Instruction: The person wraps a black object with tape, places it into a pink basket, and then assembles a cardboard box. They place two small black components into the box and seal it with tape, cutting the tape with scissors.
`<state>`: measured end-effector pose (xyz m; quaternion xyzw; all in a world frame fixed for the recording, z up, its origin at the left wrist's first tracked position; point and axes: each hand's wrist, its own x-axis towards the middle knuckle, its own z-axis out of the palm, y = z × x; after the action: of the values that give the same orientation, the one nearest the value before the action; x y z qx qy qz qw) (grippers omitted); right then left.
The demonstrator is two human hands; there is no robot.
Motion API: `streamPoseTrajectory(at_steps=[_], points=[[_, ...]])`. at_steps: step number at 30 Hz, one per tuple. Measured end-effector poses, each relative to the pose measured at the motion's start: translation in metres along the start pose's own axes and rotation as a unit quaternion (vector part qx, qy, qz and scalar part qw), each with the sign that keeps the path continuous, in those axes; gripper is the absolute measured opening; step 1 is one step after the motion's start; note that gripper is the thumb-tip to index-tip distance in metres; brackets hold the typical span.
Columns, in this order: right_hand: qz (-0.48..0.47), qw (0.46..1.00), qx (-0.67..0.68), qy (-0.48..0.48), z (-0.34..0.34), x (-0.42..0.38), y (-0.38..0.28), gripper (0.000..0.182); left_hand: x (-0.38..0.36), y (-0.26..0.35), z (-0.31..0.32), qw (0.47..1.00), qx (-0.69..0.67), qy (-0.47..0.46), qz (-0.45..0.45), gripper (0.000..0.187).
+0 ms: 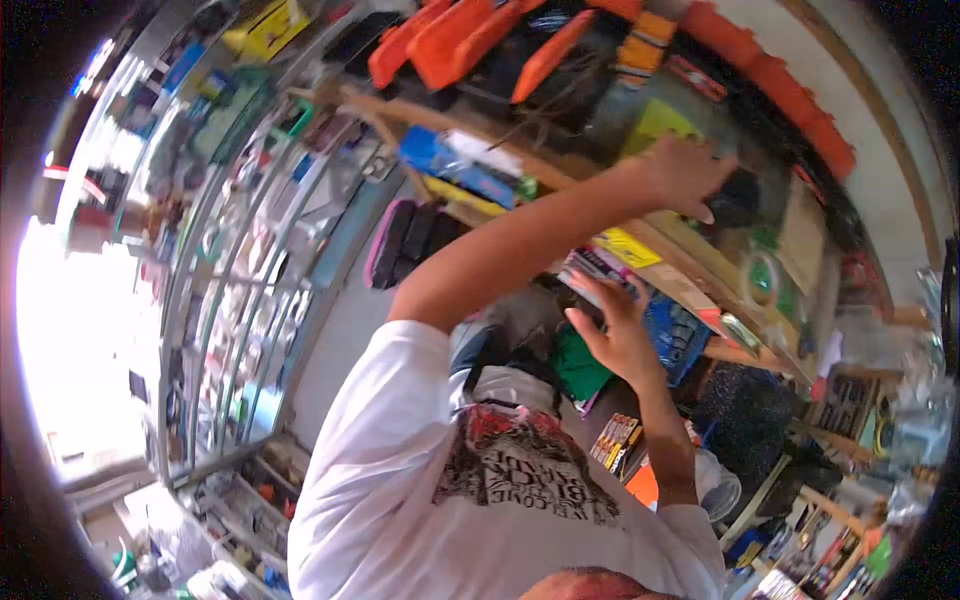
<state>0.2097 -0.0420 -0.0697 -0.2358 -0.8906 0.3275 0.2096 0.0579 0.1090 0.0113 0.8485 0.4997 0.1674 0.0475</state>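
Observation:
My left hand (688, 178) reaches forward and across to the right over a wooden-framed counter (560, 175). Its fingers look spread, somewhat smeared, and nothing shows in them. Close to it are a yellow-green item (658, 125) and a dark rounded object (738, 195). Lower down, my right hand (612, 325) is held in front of my body with thumb and fingers apart, holding nothing I can see. Beside its fingertips, packaged goods (595, 268) sit under the counter edge. A blue package (675, 335) lies just right of this hand.
Orange bins (455, 45) line the counter's back. Left stand glass shelves (225, 250) crowded with small goods. A black case with pink trim (405, 245) is below the counter. A roll of green tape (762, 278) and a cardboard piece (802, 230) are at right.

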Motion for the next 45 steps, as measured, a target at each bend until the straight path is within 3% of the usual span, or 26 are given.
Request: streamPoseTrajectory(at_steps=[4, 6, 9, 10, 12, 14, 15, 16, 17, 20, 22, 24, 27, 31, 34, 35, 36, 38, 40, 41, 42, 43, 45], points=[[0.026, 0.999, -0.032, -0.036, 0.003, -0.012, 0.008, 0.043, -0.004, 0.012, -0.003, 1.0, -0.013, -0.013, -0.022, 0.081], [0.079, 0.997, -0.013, -0.016, 0.006, -0.026, 0.013, 0.043, -0.022, 0.03, -0.008, 0.996, -0.055, 0.051, -0.047, 0.081], [0.23, 0.957, 0.172, 0.048, 0.022, -0.064, 0.026, 0.043, -0.082, 0.056, -0.011, 0.975, -0.191, 0.11, -0.039, 0.08], [0.268, 0.945, 0.18, 0.052, 0.03, -0.085, 0.039, 0.043, -0.108, 0.062, -0.009, 0.962, -0.242, 0.118, -0.036, 0.079], [0.339, 0.918, 0.194, 0.064, 0.05, -0.121, 0.062, 0.042, -0.168, 0.061, -0.012, 0.91, -0.411, 0.036, -0.036, 0.079], [0.327, 0.921, 0.18, 0.109, 0.08, -0.141, 0.05, 0.043, -0.226, 0.058, 0.027, 0.892, -0.442, 0.085, -0.037, 0.081], [0.322, 0.922, 0.172, 0.129, 0.095, -0.149, 0.046, 0.044, -0.257, 0.052, 0.037, 0.869, -0.485, 0.043, -0.086, 0.081], [0.363, 0.904, 0.21, 0.086, 0.119, -0.159, 0.056, 0.044, -0.286, 0.046, 0.049, 0.841, -0.524, 0.001, -0.136, 0.081], [0.4, 0.881, 0.248, 0.043, 0.149, -0.17, 0.075, 0.045, -0.317, 0.04, 0.077, 0.812, -0.557, 0.025, -0.173, 0.08], [0.378, 0.823, 0.423, -0.018, 0.198, -0.123, 0.025, 0.051, -0.41, 0.03, 0.143, 0.734, -0.611, 0.036, -0.293, 0.078], [0.389, 0.779, 0.492, -0.018, 0.232, -0.087, -0.02, 0.056, -0.457, 0.026, 0.15, 0.665, -0.631, 0.006, -0.399, 0.078], [0.353, 0.811, 0.464, -0.055, 0.272, -0.063, -0.03, 0.063, -0.493, 0.017, 0.175, 0.592, -0.651, 0.024, -0.475, 0.08], [0.416, 0.788, 0.441, -0.107, 0.319, -0.039, -0.039, 0.071, -0.531, 0.01, 0.209, 0.458, -0.682, 0.101, -0.561, 0.083], [0.483, 0.757, 0.42, -0.136, 0.383, -0.042, 0.009, 0.08, -0.567, -0.01, 0.245, 0.438, -0.67, 0.079, -0.594, 0.072], [0.51, 0.78, 0.342, -0.119, 0.414, -0.048, 0.055, 0.092, -0.618, -0.015, 0.309, 0.511, -0.618, 0.108, -0.588, 0.068], [0.555, 0.807, 0.181, -0.093, 0.417, -0.045, 0.061, 0.104, -0.634, -0.011, 0.317, 0.502, -0.604, 0.137, -0.604, 0.061], [0.584, 0.777, 0.201, -0.125, 0.422, -0.047, 0.087, 0.134, -0.653, -0.006, 0.323, 0.488, -0.577, 0.142, -0.64, 0.058], [0.576, 0.799, 0.158, -0.062, 0.427, -0.034, 0.116, 0.133, -0.712, 0.017, 0.355, 0.449, -0.534, 0.135, -0.704, 0.054], [0.588, 0.791, 0.168, 0.017, 0.428, -0.013, 0.143, 0.12, -0.787, 0.063, 0.406, 0.426, -0.46, 0.131, -0.768, 0.049], [0.563, 0.812, 0.148, 0.034, 0.436, -0.011, 0.176, 0.111, -0.816, 0.081, 0.4, 0.383, -0.454, 0.043, -0.803, 0.049], [0.537, 0.834, 0.108, 0.06, 0.445, -0.001, 0.195, 0.102, -0.859, 0.116, 0.419, 0.4, -0.423, 0.035, -0.812, 0.05], [0.511, 0.853, 0.064, 0.085, 0.454, 0.007, 0.216, 0.093, -0.86, 0.128, 0.378, 0.388, -0.409, -0.033, -0.825, 0.051], [0.481, 0.87, 0.012, 0.11, 0.453, 0.038, 0.215, 0.085, -0.946, 0.191, 0.428, 0.38, -0.398, -0.023, -0.835, 0.051]])
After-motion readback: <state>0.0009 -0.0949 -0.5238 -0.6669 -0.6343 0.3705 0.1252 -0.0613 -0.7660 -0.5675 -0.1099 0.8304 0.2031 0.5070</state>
